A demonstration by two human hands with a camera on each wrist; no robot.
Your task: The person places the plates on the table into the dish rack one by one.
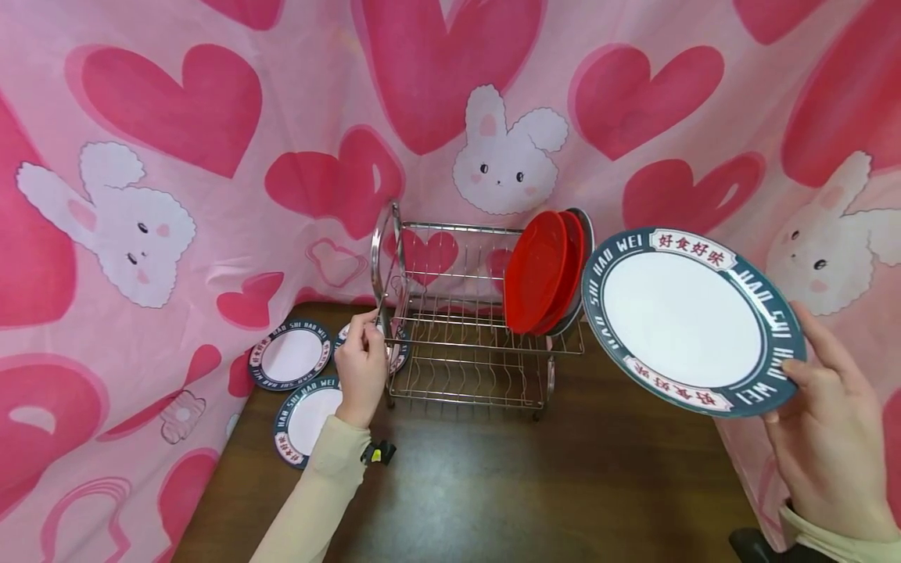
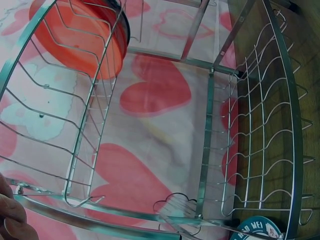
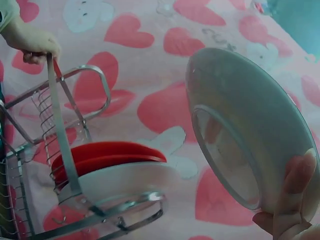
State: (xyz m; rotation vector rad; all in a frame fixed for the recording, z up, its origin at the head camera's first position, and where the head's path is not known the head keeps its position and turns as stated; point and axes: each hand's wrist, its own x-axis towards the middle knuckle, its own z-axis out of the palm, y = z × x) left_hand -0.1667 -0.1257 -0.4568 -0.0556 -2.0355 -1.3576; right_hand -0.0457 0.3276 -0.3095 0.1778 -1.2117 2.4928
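Observation:
My right hand (image 1: 834,414) pinches a white plate with a dark green lettered rim (image 1: 683,320) at its right edge, thumb on the upper face; the plate is held in the air right of the rack. The plate's underside (image 3: 235,125) faces the right wrist view. My left hand (image 1: 362,363) grips the left end of the two-tier metal dish rack (image 1: 464,344). On the rack's upper tier, at the right, red plates (image 1: 536,270) stand on edge, with another plate (image 1: 588,227) behind them.
Green-rimmed plates lie on the brown table (image 1: 479,477) left of the rack: one at the back (image 1: 290,356), one nearer (image 1: 310,418), and one partly behind the rack's left end (image 1: 400,353). Pink cloth (image 1: 436,180) with hearts and rabbits hangs behind and at the sides.

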